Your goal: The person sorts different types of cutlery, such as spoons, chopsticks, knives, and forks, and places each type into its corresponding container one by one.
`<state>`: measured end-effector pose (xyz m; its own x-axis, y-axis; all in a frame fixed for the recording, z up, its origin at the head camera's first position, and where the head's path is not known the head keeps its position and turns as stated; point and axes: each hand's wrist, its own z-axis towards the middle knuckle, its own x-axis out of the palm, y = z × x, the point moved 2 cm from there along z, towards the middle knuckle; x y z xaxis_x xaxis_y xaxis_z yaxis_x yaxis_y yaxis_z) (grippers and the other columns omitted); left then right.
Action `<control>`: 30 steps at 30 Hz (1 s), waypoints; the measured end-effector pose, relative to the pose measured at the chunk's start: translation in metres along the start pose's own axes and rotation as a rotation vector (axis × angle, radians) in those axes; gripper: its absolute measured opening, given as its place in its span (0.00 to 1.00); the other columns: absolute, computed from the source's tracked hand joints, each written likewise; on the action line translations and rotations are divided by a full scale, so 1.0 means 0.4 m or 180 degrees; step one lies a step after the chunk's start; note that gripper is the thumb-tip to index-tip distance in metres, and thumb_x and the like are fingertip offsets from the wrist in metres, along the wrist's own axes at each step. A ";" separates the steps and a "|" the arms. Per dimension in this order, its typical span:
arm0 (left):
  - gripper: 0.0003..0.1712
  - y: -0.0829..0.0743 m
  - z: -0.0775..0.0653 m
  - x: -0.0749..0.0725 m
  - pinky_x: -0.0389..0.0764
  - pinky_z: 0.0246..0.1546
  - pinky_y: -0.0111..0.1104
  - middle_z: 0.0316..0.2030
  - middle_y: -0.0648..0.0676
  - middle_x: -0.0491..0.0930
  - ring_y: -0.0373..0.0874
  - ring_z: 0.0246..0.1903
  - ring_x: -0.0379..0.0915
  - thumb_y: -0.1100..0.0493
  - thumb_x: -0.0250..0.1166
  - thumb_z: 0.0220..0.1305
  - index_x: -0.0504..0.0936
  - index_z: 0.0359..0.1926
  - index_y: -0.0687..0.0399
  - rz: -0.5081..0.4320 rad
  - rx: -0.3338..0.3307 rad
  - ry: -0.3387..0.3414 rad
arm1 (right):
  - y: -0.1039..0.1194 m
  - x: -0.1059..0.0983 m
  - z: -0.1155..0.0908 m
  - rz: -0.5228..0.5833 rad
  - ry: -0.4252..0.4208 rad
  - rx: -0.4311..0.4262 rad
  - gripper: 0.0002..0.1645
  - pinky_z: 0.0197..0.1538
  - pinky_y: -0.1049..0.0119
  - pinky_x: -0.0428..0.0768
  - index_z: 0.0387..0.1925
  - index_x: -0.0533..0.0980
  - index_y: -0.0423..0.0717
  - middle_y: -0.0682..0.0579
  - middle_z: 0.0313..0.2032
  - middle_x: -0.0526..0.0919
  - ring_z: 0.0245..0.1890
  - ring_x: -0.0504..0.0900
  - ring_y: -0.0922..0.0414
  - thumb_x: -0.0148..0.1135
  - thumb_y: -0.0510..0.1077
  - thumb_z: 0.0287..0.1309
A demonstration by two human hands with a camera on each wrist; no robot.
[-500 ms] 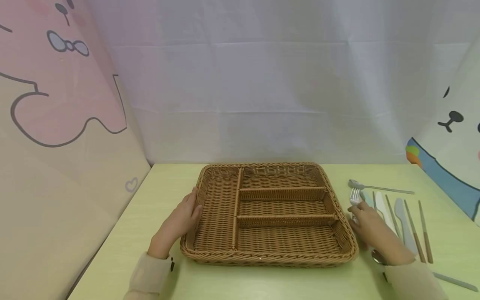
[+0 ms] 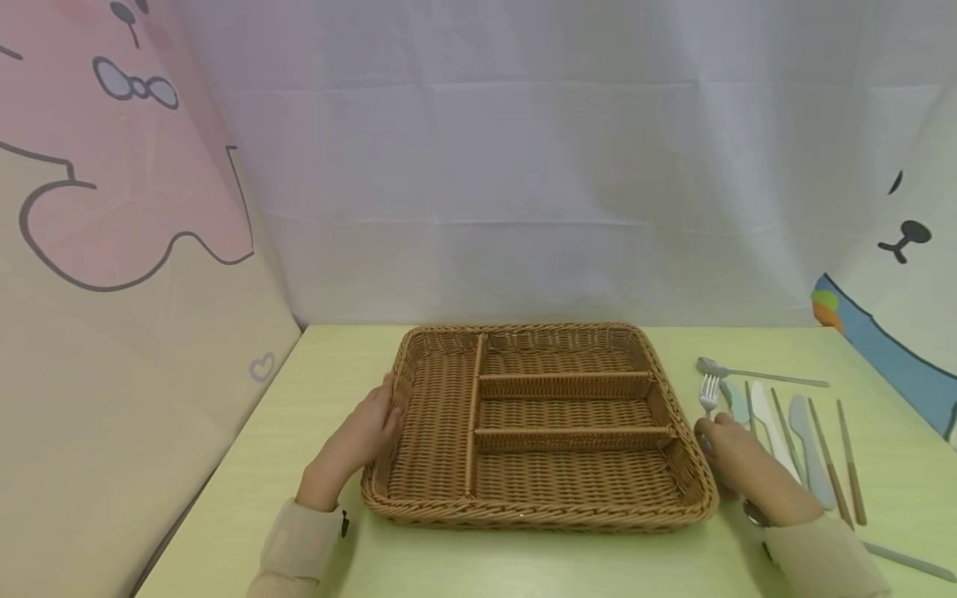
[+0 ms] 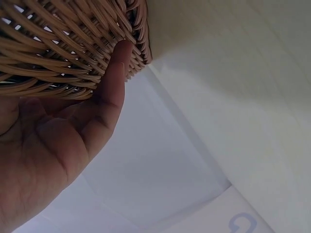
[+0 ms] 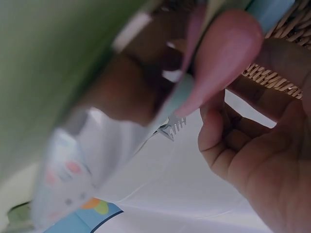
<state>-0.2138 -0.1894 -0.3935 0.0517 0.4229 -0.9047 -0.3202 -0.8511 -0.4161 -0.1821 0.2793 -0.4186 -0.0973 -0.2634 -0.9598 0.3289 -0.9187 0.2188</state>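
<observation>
A brown wicker basket (image 2: pixel 583 477) with divided compartments sits mid-table. My left hand (image 2: pixel 359 432) grips its left side, thumb over the rim and fingers along the outer wall; the left wrist view shows a finger (image 3: pixel 114 77) against the weave. At the basket's right side, my right hand (image 2: pixel 736 457) pinches a silver fork (image 2: pixel 709 392), whose tines point away and whose lower part is hidden by the fingers. Close beside the right fingers in the right wrist view is a rounded pink handle end (image 4: pixel 231 43). A spoon (image 2: pixel 755 513) peeks out under the right wrist.
Right of the hand lie a pale green knife (image 2: pixel 737 404), a white knife (image 2: pixel 766 415), a grey knife (image 2: pixel 810 448) and several chopsticks (image 2: pixel 852 477). Behind them another spoon (image 2: pixel 763 376) lies crosswise. Curtains (image 2: pixel 478 166) stand around the table.
The right hand's fingers have drawn together on the fork, a little lower along it, showing more of its neck. The left hand and basket have stayed put.
</observation>
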 end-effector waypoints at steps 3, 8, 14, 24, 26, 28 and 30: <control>0.33 0.000 0.000 0.001 0.71 0.52 0.57 0.59 0.80 0.59 0.69 0.56 0.59 0.63 0.47 0.68 0.44 0.64 0.80 0.0017 0.0006 -0.0016 | -0.001 -0.001 0.003 0.0006 0.0087 0.0036 0.09 0.21 0.53 0.77 0.26 0.71 0.36 0.44 0.20 0.71 0.21 0.71 0.50 0.63 0.35 0.44; 0.33 0.003 0.000 0.004 0.71 0.52 0.57 0.59 0.80 0.59 0.69 0.56 0.60 0.63 0.47 0.68 0.44 0.65 0.79 0.0017 0.0002 -0.0027 | 0.000 -0.003 0.006 0.0052 0.0224 0.0045 0.09 0.22 0.53 0.77 0.25 0.68 0.38 0.46 0.20 0.72 0.22 0.73 0.49 0.61 0.36 0.48; 0.33 0.004 0.000 0.004 0.71 0.51 0.57 0.59 0.79 0.60 0.69 0.56 0.60 0.63 0.46 0.68 0.44 0.65 0.78 0.0000 -0.0033 -0.0002 | 0.013 -0.011 0.004 0.0087 0.0336 0.0023 0.07 0.20 0.58 0.78 0.26 0.66 0.39 0.46 0.18 0.74 0.18 0.74 0.52 0.57 0.34 0.52; 0.33 0.000 -0.002 0.002 0.72 0.51 0.57 0.58 0.79 0.60 0.69 0.56 0.60 0.63 0.46 0.68 0.44 0.65 0.79 -0.0008 -0.0034 -0.0019 | 0.015 -0.011 0.010 0.0221 0.0376 0.0202 0.05 0.17 0.59 0.75 0.25 0.68 0.38 0.45 0.18 0.77 0.17 0.74 0.53 0.55 0.35 0.53; 0.33 -0.001 -0.003 0.001 0.72 0.51 0.57 0.58 0.79 0.60 0.68 0.56 0.61 0.63 0.46 0.68 0.44 0.65 0.79 -0.0011 -0.0031 -0.0024 | 0.015 -0.011 0.010 0.0250 0.0388 0.0219 0.05 0.18 0.59 0.75 0.25 0.68 0.37 0.45 0.18 0.77 0.17 0.74 0.52 0.55 0.35 0.53; 0.33 -0.002 -0.003 0.001 0.72 0.51 0.56 0.58 0.79 0.60 0.68 0.56 0.61 0.64 0.46 0.68 0.44 0.65 0.79 -0.0018 -0.0025 -0.0020 | 0.015 -0.010 0.010 0.0328 0.0430 0.0289 0.05 0.15 0.60 0.76 0.25 0.68 0.37 0.44 0.19 0.77 0.15 0.74 0.53 0.54 0.35 0.53; 0.33 -0.003 -0.004 0.001 0.72 0.51 0.56 0.58 0.80 0.60 0.68 0.55 0.61 0.64 0.46 0.68 0.44 0.65 0.79 -0.0021 -0.0021 -0.0020 | 0.016 -0.011 0.007 0.0407 0.0467 0.0337 0.06 0.13 0.63 0.75 0.26 0.68 0.35 0.43 0.19 0.76 0.12 0.73 0.56 0.54 0.36 0.54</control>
<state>-0.2118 -0.1886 -0.3934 0.0478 0.4305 -0.9013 -0.3135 -0.8503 -0.4228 -0.1822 0.2737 -0.4125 0.0790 -0.3412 -0.9367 0.2285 -0.9084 0.3502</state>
